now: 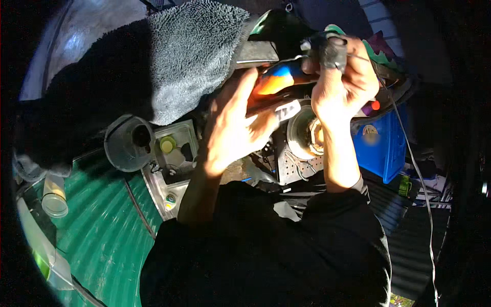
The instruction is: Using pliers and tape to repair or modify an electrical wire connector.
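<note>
I count one orange-and-blue object (279, 81) and one grey towel (197, 53). The left hand (232, 128) spreads wide; the right hand (343, 84) curls, its hold I cannot tell.

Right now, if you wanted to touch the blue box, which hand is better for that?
Probably the right hand: its forearm is beside the blue box. The left hand is farther away, near the orange-and-blue thing.

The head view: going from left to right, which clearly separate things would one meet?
Small clear plastic cylindrical container, larger transparent round plastic tub, small round yellow-green object, the person's bare left hand, their bare right hand, blue plastic box.
</note>
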`<state>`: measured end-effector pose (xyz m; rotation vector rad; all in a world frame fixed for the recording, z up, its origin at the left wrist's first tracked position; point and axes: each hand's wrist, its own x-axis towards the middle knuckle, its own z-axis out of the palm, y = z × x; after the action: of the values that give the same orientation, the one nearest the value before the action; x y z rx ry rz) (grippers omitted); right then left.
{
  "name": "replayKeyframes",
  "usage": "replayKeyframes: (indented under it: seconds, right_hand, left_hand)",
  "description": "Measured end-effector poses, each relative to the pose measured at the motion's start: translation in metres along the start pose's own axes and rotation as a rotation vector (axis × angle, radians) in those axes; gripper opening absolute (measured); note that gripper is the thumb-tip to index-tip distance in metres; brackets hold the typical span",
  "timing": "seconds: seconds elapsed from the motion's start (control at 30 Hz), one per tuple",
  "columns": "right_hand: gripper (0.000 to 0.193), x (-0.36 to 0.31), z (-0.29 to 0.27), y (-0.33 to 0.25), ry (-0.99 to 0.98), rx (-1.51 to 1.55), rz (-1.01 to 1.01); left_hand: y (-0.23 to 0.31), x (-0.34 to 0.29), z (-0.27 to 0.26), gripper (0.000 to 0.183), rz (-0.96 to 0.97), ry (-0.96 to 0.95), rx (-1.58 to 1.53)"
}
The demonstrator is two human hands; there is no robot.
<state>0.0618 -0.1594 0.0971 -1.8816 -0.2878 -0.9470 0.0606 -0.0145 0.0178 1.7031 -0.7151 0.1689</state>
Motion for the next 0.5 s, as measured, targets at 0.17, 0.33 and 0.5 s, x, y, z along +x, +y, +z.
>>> replayKeyframes:
  seconds: [0.17,0.33,0.5]
  right_hand:
    - [0.009,-0.007,-0.015,0.001,-0.053,-0.313,-0.023]
    - [0.006,-0.012,-0.016,0.001,0.013,-0.267,-0.011]
    - [0.006,-0.016,-0.007,0.000,0.079,0.040,0.131]
  left_hand:
    - [0.018,0.008,0.009,0.035,-0.211,0.105,0.198]
    - [0.029,0.011,0.014,0.038,-0.155,0.321,0.260]
    - [0.036,0.010,0.018,0.032,-0.155,0.272,0.292]
